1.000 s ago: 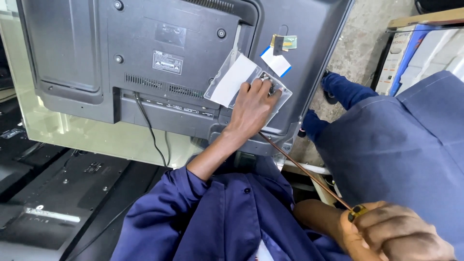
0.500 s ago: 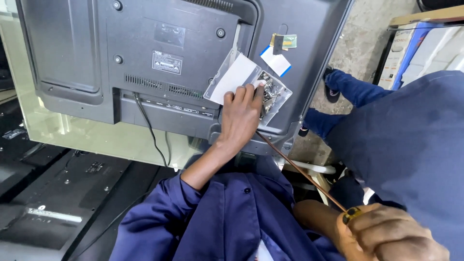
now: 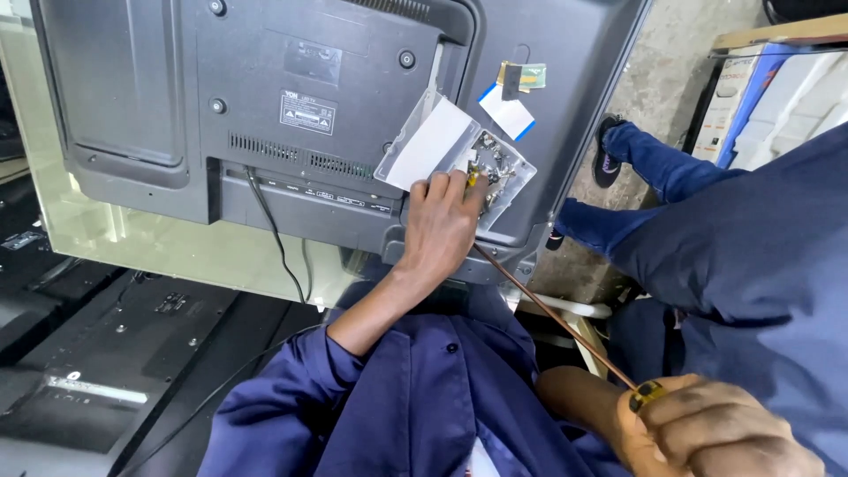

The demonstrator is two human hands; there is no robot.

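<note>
A dark grey television back stands upright before me. On its lower right hangs a small metal circuit board with a white sheet beside it. My left hand reaches up and grips the board's lower edge, fingertips on its parts. My right hand, low at the bottom right, is closed around the yellow-and-black handle of a long screwdriver. Its thin shaft runs up and left to the board; the tip is hidden behind my left hand.
A black cable hangs from the television's port strip. A white ribbon cable with a blue end sticks out above the board. Another dark television back lies flat at the left. A co-worker in blue overalls crouches close at the right.
My left hand has slid slightly left along the board. The co-worker's body has come further into view at the right. The screwdriver stays in place.
</note>
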